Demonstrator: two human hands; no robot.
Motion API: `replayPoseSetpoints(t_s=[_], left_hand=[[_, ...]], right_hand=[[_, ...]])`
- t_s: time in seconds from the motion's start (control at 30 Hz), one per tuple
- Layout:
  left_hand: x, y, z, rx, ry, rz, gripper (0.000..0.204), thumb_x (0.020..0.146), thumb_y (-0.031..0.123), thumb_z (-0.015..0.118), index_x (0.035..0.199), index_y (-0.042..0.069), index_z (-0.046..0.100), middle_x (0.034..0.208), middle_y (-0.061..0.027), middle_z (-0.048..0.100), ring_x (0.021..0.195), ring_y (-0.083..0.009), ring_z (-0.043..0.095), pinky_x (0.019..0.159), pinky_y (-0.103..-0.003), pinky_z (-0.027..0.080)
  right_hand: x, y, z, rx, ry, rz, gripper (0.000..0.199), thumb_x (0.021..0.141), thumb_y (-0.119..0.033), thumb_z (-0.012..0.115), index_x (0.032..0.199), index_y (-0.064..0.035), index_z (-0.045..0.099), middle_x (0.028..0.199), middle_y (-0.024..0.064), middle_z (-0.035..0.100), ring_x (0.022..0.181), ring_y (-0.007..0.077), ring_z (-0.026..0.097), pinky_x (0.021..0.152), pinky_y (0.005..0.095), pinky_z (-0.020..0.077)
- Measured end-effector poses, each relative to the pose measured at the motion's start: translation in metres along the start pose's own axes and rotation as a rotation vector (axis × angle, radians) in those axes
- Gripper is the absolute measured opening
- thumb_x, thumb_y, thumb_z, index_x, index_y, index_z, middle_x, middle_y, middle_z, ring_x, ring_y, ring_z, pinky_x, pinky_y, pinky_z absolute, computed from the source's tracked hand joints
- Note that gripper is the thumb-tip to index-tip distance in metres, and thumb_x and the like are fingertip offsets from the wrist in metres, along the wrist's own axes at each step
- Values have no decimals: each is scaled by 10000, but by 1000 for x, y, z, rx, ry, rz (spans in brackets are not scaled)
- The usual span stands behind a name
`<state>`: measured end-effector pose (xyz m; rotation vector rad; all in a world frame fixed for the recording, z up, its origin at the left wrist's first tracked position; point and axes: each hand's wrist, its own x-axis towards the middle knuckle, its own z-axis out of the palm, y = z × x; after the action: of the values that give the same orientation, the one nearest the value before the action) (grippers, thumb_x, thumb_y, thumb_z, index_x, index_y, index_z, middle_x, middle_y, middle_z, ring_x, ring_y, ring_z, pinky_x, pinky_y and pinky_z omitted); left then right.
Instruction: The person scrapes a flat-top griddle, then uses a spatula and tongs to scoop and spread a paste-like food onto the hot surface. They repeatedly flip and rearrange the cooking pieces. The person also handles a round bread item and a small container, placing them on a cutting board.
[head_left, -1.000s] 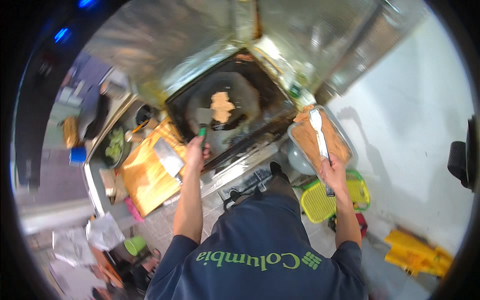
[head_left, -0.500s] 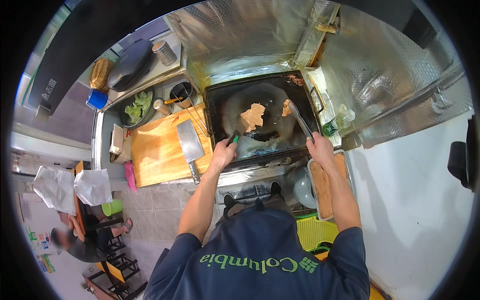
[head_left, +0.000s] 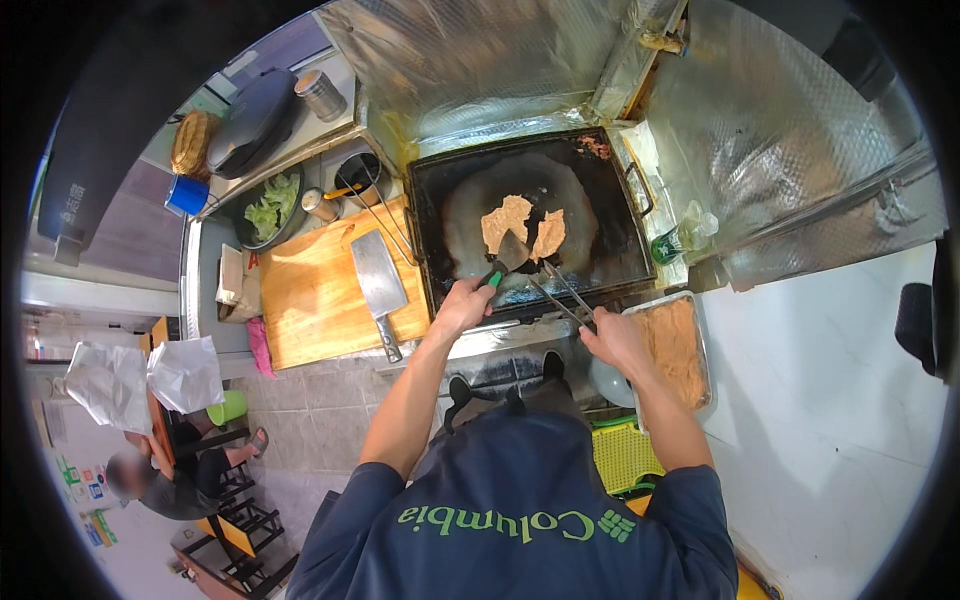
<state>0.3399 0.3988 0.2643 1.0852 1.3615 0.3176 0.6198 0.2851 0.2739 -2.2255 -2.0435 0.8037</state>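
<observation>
My left hand [head_left: 463, 303] is closed around the green and black handle of a spatula [head_left: 514, 252]. Its blade lies at the near edge of a pale brown, flat piece of meat [head_left: 503, 222] on the black griddle [head_left: 437, 190]. Right beside that piece lies a second, smaller meat piece [head_left: 549, 234]. My right hand [head_left: 614, 340] grips metal tongs [head_left: 566, 299]. Their arms are spread, and the tips are close to the near end of the smaller piece; whether they touch it I cannot tell.
Left of the griddle, a cleaver [head_left: 378, 275] lies on a wooden cutting board [head_left: 300, 310]. Behind are a bowl of lettuce [head_left: 270, 210] and a dark pot [head_left: 360, 177]. A tray of meat [head_left: 672, 350] stands near my right forearm, a green bottle [head_left: 667, 247] at the griddle's right. Someone sits far left.
The smaller meat piece, earlier at the tongs' tips, now lies flat nearer the larger one. My tongs have drawn back toward me and spread; the spatula has moved right to the meat.
</observation>
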Motion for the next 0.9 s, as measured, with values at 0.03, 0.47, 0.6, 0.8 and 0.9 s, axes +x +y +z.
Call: replayPoseSetpoints(t_s=[0.03,0.47,0.6,0.8,0.9], left_hand=[[-3,2,-2,90,15,26,242,949,227,536,1039,21,625,636,-17,545,436,-81,404,385,-266,294],[34,9,44,110,31,140,241,956,229,545,1036,11,610,665,-26,579,550,-110,500,520,-287,388],[34,11,49,109,42,177,245,953,227,547,1037,8,616,660,-28,583,544,-116,504,522,-295,390],[29,16,52,12,-28,92,255,965,225,528,1083,14,607,669,-23,556,497,-92,451,440,-267,333],[24,23,48,10,-39,35,313,936,240,548,1122,1,629,661,-32,598,578,-120,533,568,-300,422]], right_hand=[[-3,3,2,39,-19,27,352,883,-330,608,896,21,575,732,208,648,707,400,644,639,496,499],[38,39,49,1267,-75,344,249,942,-235,585,851,-5,614,626,67,594,494,146,551,472,289,446],[29,42,55,1415,-78,458,247,943,-251,586,848,-26,621,630,48,598,495,131,551,454,282,439],[50,32,61,1538,-124,363,260,945,-259,579,859,-19,629,628,43,601,507,126,559,461,285,446],[35,34,57,1456,-101,380,248,942,-251,581,872,-19,633,622,46,601,502,127,558,464,283,444]])
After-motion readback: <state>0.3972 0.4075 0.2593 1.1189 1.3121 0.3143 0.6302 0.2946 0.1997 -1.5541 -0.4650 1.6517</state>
